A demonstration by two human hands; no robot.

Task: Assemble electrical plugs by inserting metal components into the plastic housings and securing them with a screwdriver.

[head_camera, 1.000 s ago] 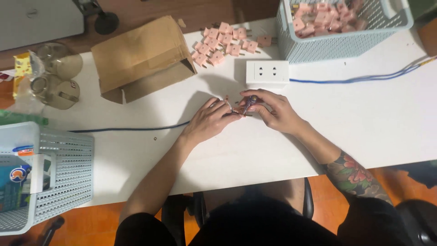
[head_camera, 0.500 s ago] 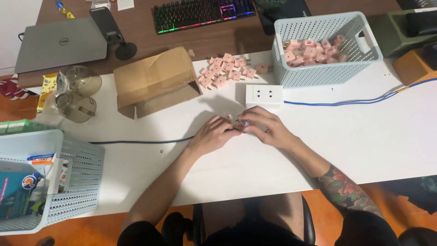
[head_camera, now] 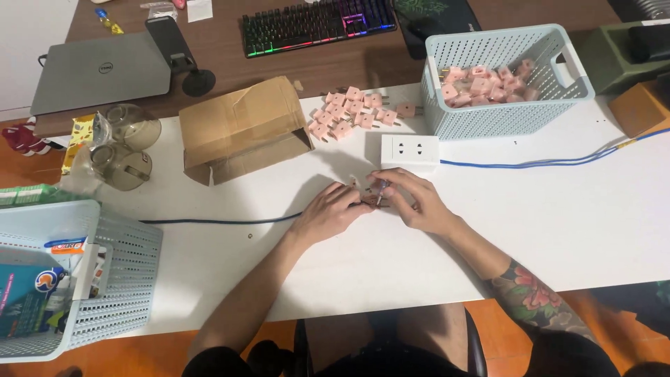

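Pink plug [head_camera: 363, 201] is pinched by both hands' fingers [head_camera: 349, 199]; screwdriver [head_camera: 381, 190] (at 12 o'clock) could slip off.

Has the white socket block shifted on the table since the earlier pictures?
No. The white socket block lies just below the pile of pink plugs and beside the blue basket, as before; only the camera view changed.

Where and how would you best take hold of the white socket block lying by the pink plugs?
Probably pinch the white socket block across its two long edges, coming straight down from above. It lies flat, socket face up, and its right end carries the blue cable; the hands sit just below it.
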